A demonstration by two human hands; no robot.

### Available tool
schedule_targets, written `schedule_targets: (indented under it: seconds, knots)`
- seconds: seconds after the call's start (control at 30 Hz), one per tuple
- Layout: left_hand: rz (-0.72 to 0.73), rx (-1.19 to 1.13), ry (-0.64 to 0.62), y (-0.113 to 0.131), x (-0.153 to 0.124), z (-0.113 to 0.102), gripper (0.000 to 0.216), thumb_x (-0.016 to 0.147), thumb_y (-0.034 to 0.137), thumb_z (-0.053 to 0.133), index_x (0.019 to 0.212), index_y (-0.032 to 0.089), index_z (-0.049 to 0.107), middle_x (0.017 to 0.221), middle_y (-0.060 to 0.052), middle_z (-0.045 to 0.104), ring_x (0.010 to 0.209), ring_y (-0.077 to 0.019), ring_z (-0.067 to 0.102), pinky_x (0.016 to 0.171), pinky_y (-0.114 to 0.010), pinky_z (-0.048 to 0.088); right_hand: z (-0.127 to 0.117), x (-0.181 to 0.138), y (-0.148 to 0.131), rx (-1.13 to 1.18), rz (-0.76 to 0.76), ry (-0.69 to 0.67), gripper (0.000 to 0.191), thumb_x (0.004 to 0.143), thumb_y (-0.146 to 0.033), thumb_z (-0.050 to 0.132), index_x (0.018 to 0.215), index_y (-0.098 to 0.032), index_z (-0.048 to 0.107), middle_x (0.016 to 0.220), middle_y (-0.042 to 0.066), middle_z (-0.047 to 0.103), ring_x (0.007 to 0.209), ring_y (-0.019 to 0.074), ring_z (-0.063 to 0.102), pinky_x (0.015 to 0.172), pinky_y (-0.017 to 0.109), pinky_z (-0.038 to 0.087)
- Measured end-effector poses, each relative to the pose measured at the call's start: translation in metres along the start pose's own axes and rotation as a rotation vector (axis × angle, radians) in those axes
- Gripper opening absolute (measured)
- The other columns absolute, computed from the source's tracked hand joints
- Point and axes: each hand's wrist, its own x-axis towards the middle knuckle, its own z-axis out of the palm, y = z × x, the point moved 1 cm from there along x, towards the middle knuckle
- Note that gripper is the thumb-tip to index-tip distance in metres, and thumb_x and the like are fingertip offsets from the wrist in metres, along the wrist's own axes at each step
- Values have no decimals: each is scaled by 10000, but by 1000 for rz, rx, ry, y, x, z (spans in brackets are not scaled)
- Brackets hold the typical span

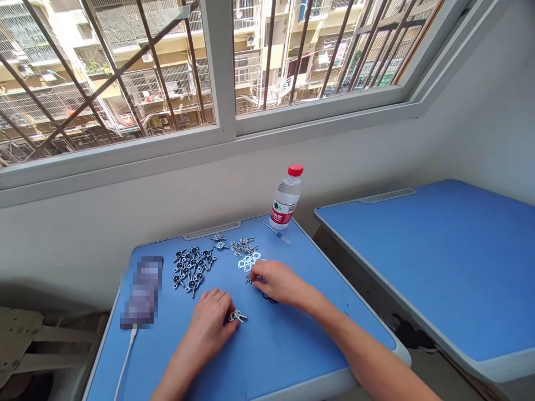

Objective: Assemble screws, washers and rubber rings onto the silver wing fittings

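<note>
My left hand rests on the blue desk with fingers curled, pinching a small metal part at its fingertips. My right hand lies further back, fingers closed over a small metal piece next to a few flat white gaskets. A black ring-like bit lies under the right hand. A cluster of assembled metal parts lies left of the hands, and a loose pile of metal pieces sits behind the gaskets.
A water bottle with a red cap stands at the desk's back right, with a thin clear stick beside it. A blurred phone with a white cable lies at left. A second blue desk stands to the right.
</note>
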Motion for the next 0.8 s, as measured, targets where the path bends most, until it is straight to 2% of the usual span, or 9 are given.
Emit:
schedule_targets:
  seconds: [0.2, 0.3, 0.43, 0.5, 0.8]
  knots:
    - [37, 22, 24, -1, 0, 1, 88, 805, 130, 594, 780, 199, 545, 873, -26, 651, 856, -227, 562, 767, -344, 380, 7, 5, 1, -47, 6, -29, 120, 866, -115, 605, 857, -190, 698, 947, 46, 705, 859, 190, 633, 654, 244, 366]
    - [34, 35, 27, -1, 0, 1, 90, 811, 134, 593, 780, 200, 541, 882, -25, 654, 859, -226, 561, 775, -346, 375, -1, 2, 2, -21, 17, -17, 128, 864, -104, 605, 827, -190, 692, 926, 41, 706, 831, 181, 631, 649, 239, 368]
    - [48, 44, 32, -2, -1, 2, 97, 819, 138, 605, 783, 203, 542, 873, -22, 651, 864, -223, 566, 782, -338, 378, -15, -4, 2, 54, 49, 74, 121, 864, -104, 602, 838, -189, 684, 898, 27, 708, 811, 172, 620, 664, 237, 381]
    - [57, 36, 50, -3, -2, 3, 95, 824, 142, 611, 786, 203, 548, 872, -19, 649, 869, -222, 569, 792, -337, 378, -17, -5, 1, 33, 51, 64, 116, 852, -104, 611, 847, -187, 692, 904, 31, 710, 813, 177, 622, 660, 242, 379]
    - [63, 2, 96, -5, -3, 6, 94, 801, 119, 599, 779, 197, 550, 848, -12, 640, 847, -214, 557, 775, -329, 369, 3, 1, -2, -100, -2, -30, 164, 844, -75, 594, 833, -180, 720, 937, 56, 724, 837, 197, 650, 656, 252, 376]
